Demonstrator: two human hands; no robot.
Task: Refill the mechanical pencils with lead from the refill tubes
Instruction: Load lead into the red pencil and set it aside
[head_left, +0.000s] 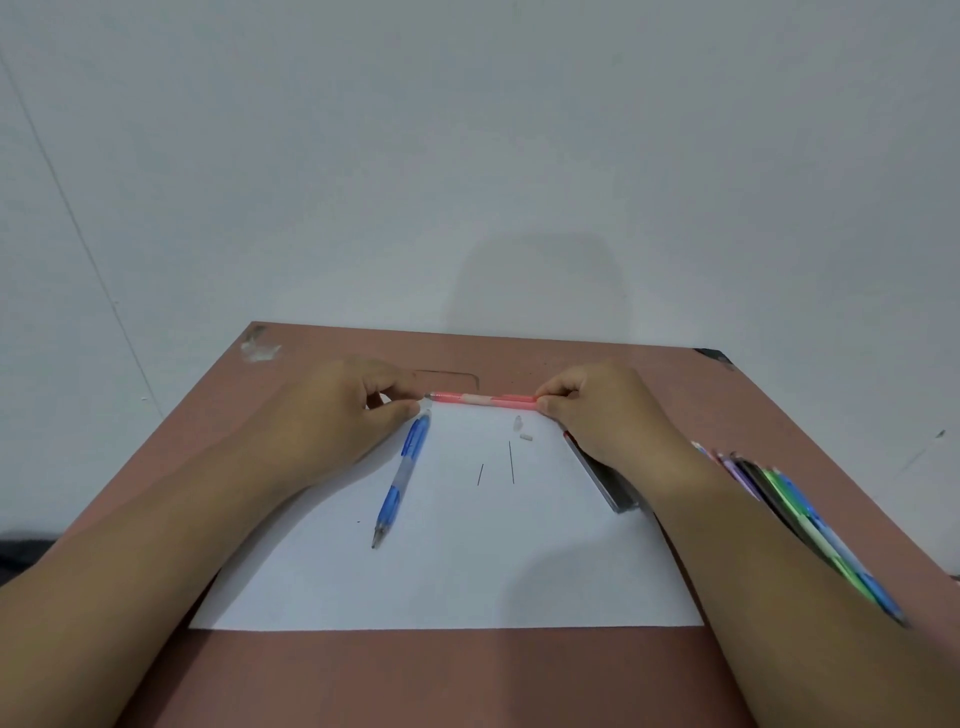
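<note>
**Pink pencil held at both ends, far edge of the paper**

The pink mechanical pencil (485, 399) lies crosswise w/ its tip to the left, at the far edge of the white paper (447, 571). The left hand (353, 415) pinches the tip end btwn thumb and curled fingers; the right hand (597, 410) pinches the other end the same way. Whether the pencil rests on the paper or is lifted just off it can't be told.

Just near of the pencil, on the paper: a small clear cap (517, 422) and a tiny white eraser (526, 437), close together. Nearer still, two loose leads (511, 462), thin dark lines, apart from each other.

A blue mechanical pencil (402, 475) lies on the paper's left part, tip toward the near side. By the right wrist, at the paper's right edge, sits a dark flat refill case (605, 480), partly hidden by the arm. Further right, a bunch of coloured pencils (810, 525) lies on the brown table (447, 680), partly under the right forearm.
</note>
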